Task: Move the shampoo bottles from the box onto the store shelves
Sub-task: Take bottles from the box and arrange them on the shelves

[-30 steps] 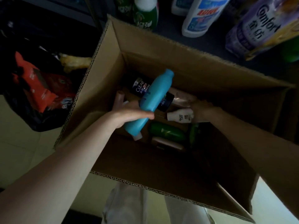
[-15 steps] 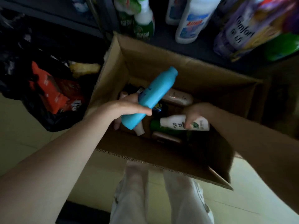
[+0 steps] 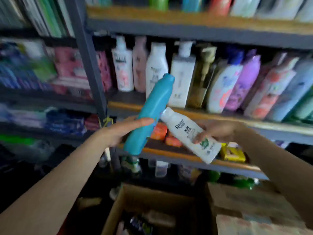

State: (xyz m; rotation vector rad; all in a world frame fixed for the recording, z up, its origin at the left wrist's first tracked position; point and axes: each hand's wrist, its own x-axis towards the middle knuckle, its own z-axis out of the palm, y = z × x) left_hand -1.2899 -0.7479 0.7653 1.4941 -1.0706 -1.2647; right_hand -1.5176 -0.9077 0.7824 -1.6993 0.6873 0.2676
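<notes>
My left hand (image 3: 118,131) grips a tall teal bottle (image 3: 149,114) around its lower half, cap tilted up to the right. My right hand (image 3: 218,131) holds a white shampoo bottle (image 3: 189,133) with dark lettering, its cap pointing up-left and touching the teal bottle. Both bottles are raised in front of the store shelves (image 3: 194,114). The open cardboard box (image 3: 118,200) sits low in the frame below my arms, with several bottles dimly visible inside.
The middle shelf holds a row of white, pink, purple and blue bottles (image 3: 183,73). Orange packs (image 3: 159,131) and a yellow pack (image 3: 232,153) lie on the lower shelf. A dark upright post (image 3: 89,65) divides the shelving. More goods fill the left bay.
Both hands have lifted out of the box, each with its bottle, up to shelf height. My view has swung from down into the box up to the shelves.
</notes>
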